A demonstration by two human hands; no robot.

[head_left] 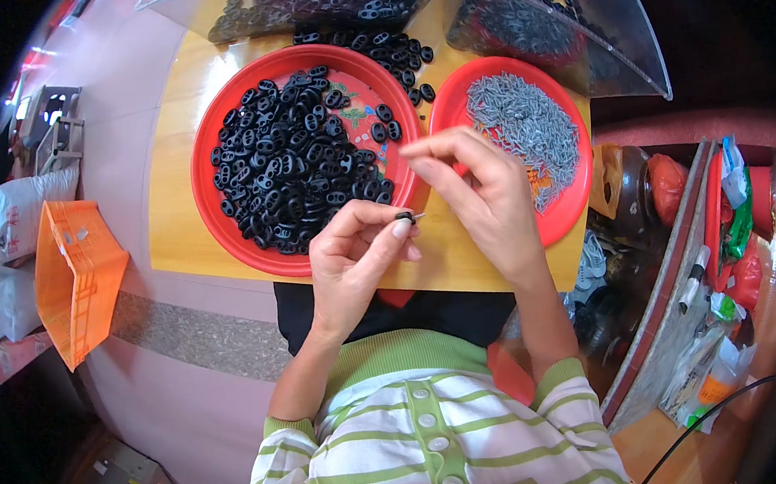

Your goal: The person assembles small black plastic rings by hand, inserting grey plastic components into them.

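Observation:
My left hand (357,253) pinches a small black plastic cord lock (405,216) between thumb and fingers. A thin metal spring (419,216) juts from its right side. Above and to the right hovers my right hand (483,190), its index finger and thumb stretched out to the left and a little apart, with nothing visible between them. Black two-holed cord lock pieces (288,159) are heaped in a round red tray (208,205) beyond my left hand. Under and beyond my right hand, a smaller red tray (583,201) carries a pile of small grey metal springs (528,124).
Clear plastic bins (630,32) with more black pieces stand along the far edge of the yellow wooden table (169,140). Loose black pieces lie between bins and trays. An orange basket (80,272) is on the left; a cluttered shelf (662,295) is on the right.

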